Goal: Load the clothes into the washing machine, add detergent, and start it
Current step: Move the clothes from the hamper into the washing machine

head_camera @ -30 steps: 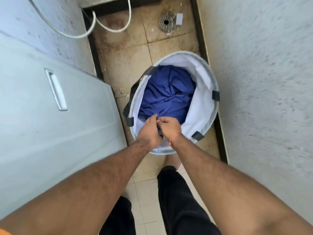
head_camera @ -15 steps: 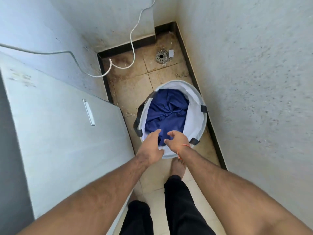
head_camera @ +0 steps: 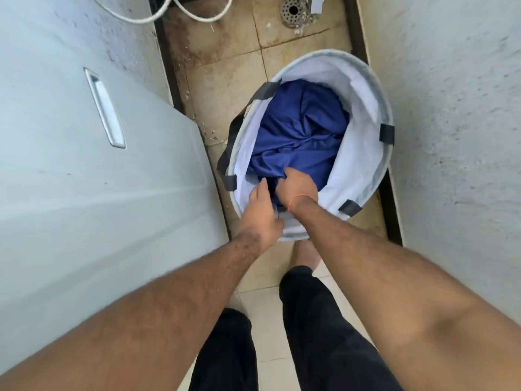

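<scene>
A round white laundry basket (head_camera: 363, 88) with dark strap handles stands on the tiled floor. Crumpled blue clothes (head_camera: 301, 131) fill it. My right hand (head_camera: 298, 187), with an orange thread at the wrist, is inside the basket at its near side, its fingers closed on a fold of the blue cloth. My left hand (head_camera: 262, 210) is at the basket's near rim beside it, with fingers extended toward the cloth and holding nothing that I can see. The washing machine's pale grey top (head_camera: 84, 193) with a recessed handle (head_camera: 105, 108) fills the left side, lid down.
A rough white wall (head_camera: 451, 108) closes in the right side, close to the basket. A floor drain (head_camera: 293, 9) and a white hose (head_camera: 158, 15) lie at the far end of the narrow stained floor. My legs and a bare foot (head_camera: 306, 255) are just behind the basket.
The view has swung back down and closer to the basket. My right hand has gone deeper in and closed on the blue cloth; my left hand stays at the near rim.
</scene>
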